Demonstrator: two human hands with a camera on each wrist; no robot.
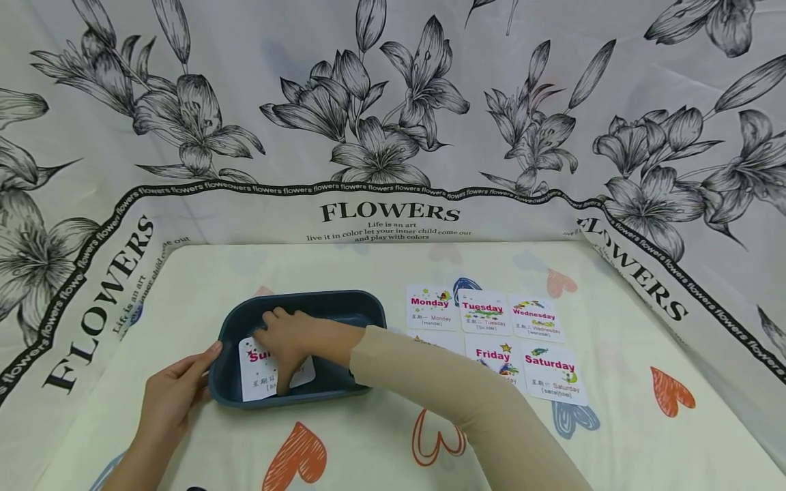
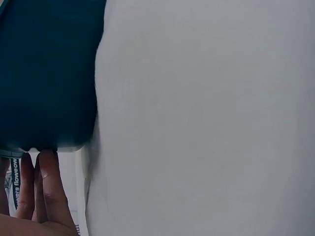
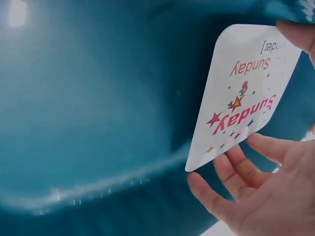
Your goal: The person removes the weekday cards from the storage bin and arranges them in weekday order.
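A dark blue plastic tray (image 1: 359, 310) stands on the table, left of centre. Inside its left part, my right hand (image 1: 288, 344) holds a white Sunday card (image 1: 258, 375) by opposite edges, thumb on one side and fingertips on the other. The right wrist view shows the Sunday card (image 3: 241, 93) tilted above the tray's floor (image 3: 98, 98). At the tray's left end, my left hand (image 1: 175, 392) grips the rim and outer wall, thumb at the rim. Its fingertips (image 2: 49, 162) touch the tray's outside in the left wrist view.
Right of the tray lie two rows of cards: Monday (image 1: 430, 308), Tuesday (image 1: 483, 312) and Wednesday (image 1: 537, 318) behind, Friday (image 1: 491, 354) and Saturday (image 1: 555, 375) in front. My right sleeve (image 1: 454, 389) partly covers another front card. A flower-printed curtain (image 1: 393, 116) hangs behind.
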